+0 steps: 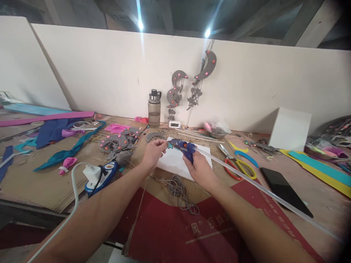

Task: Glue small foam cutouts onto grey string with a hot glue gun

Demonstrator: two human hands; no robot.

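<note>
My right hand [202,168] is wrapped round a blue hot glue gun [189,148], with a long clear glue stick [233,168] running out of its back to the lower right. The fingertips of my left hand [153,152] are pinched on a small teal piece [170,145] close to the gun's nozzle. Its exact shape is too small to tell. Both hands are over a white sheet [167,163] on the cardboard. A tangle of grey cord [177,187] lies just in front of the sheet.
Scissors [233,160] and a black phone [285,190] lie on the right. A power strip [105,175] with a white plug stands left of my arm. Behind are a water bottle [154,111], a small digital display [174,125] and grey moon-shaped hangings [210,65] against the white partition.
</note>
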